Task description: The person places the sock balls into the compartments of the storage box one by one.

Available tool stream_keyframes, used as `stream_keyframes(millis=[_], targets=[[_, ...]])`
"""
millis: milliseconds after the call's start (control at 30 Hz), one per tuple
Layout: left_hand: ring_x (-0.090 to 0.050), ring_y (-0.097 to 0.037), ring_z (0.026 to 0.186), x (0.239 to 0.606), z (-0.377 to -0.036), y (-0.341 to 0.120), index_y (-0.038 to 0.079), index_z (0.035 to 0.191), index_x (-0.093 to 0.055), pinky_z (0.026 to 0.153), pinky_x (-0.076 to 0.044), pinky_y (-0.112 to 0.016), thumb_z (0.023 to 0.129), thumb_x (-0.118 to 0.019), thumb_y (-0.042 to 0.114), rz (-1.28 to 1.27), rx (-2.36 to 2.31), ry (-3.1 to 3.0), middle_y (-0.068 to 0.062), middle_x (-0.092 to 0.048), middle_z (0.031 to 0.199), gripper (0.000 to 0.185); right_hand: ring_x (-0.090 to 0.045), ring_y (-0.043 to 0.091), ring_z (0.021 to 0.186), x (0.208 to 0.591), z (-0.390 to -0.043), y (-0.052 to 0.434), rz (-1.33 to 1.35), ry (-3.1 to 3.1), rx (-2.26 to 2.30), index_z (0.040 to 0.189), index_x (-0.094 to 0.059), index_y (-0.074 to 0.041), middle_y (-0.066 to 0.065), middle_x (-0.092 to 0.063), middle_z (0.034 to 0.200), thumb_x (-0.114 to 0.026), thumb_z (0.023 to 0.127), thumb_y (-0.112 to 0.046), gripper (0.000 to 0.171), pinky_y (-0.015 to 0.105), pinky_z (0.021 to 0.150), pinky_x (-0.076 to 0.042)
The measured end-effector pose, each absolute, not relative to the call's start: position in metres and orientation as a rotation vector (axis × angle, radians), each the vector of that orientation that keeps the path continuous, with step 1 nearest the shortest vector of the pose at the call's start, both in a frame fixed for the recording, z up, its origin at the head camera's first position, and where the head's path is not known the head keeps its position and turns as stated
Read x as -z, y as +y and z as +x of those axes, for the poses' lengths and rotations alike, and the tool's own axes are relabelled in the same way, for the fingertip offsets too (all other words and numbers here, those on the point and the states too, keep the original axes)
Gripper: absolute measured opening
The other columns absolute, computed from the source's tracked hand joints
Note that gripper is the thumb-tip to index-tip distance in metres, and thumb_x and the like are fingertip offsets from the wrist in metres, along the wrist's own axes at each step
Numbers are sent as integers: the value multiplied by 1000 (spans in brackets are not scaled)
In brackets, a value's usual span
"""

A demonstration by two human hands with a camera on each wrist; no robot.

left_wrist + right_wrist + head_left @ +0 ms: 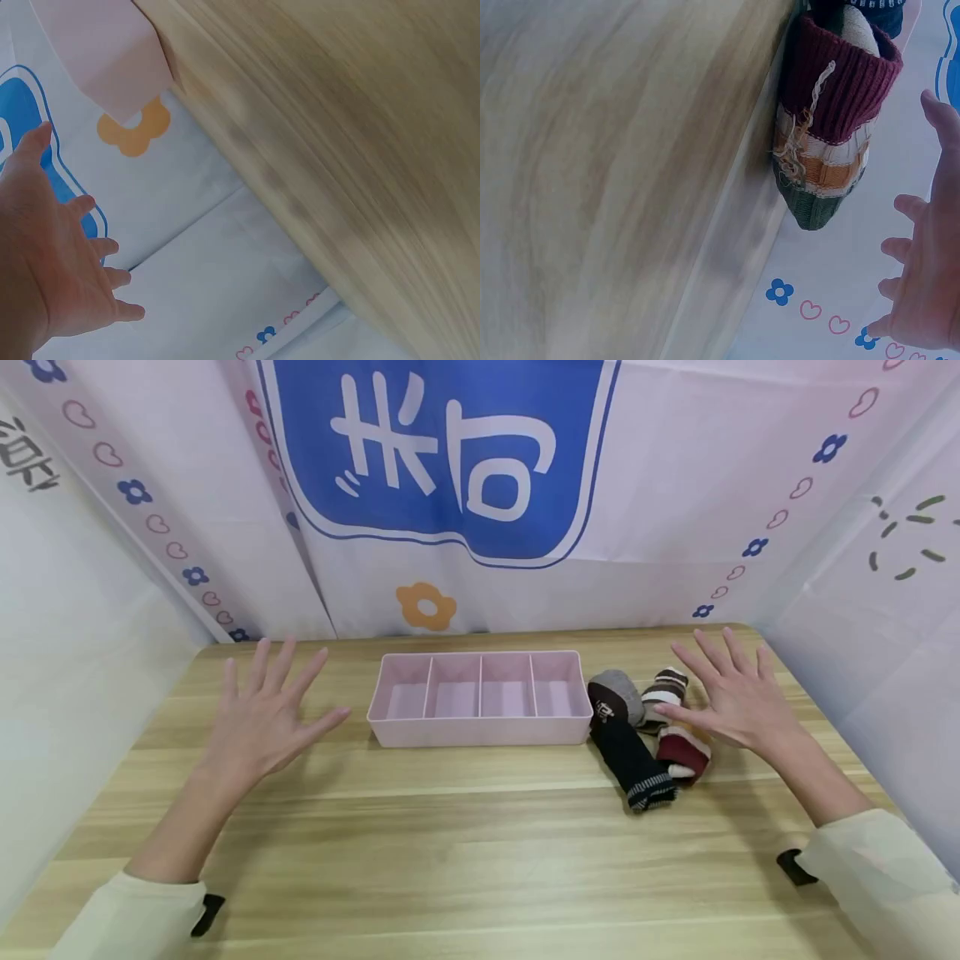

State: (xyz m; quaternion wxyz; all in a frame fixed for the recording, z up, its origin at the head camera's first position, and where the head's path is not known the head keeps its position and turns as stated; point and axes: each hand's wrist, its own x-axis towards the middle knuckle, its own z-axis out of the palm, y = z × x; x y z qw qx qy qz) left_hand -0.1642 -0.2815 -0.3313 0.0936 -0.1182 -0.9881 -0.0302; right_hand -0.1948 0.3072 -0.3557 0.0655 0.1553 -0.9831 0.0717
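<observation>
A pink box (480, 732) with several compartments in a row, none holding anything, stands toward the back of the table. Just right of it lie several rolled socks: a grey and brown one (617, 692), a brown and white striped one (666, 690), a black one (628, 762) and a dark red one (684, 753). In the right wrist view the dark red sock (844, 82) also shows orange, white and green bands. My left hand (258, 722) is spread in the air left of the box. Fingers splayed, my right hand (738, 697) hovers beside the socks, holding nothing.
The wooden table (465, 868) reaches back to a white printed cloth (652, 510) hanging behind it. White sheets (870, 635) close off both sides. A black strap end (795, 867) hangs by the right sleeve, another (207, 914) by the left.
</observation>
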Motion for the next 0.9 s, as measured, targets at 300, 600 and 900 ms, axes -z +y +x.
stream_keyframes(millis=[300, 600, 900], targets=[[0, -46, 156, 329, -172, -273, 21, 166, -26, 118, 4, -72, 97, -48, 72, -381, 86, -2961, -21, -8, 171, 88, -3, 48, 156, 354, -197, 303, 458, -2999, -213, 164, -29, -15, 21, -16, 170, -63, 89, -70, 99, 77, 115, -2], [-14, -51, 153, 329, -196, -257, 7, 164, -28, 119, -9, -70, 97, -52, 68, -564, 134, -2983, -25, -22, 167, 94, -18, 52, 151, 355, -204, 298, 538, -3059, -159, 162, -33, -10, 25, -27, 165, -61, 92, -69, 96, 72, 116, -17], [-25, -46, 152, 333, -221, -245, -2, 160, -31, 120, -18, -64, 93, -65, 63, -762, 303, -3029, -24, -27, 166, 100, -44, 55, 136, 357, -212, 294, 581, -3124, -320, 155, -42, 2, 33, -42, 153, -70, 92, -60, 92, 71, 100, -42]])
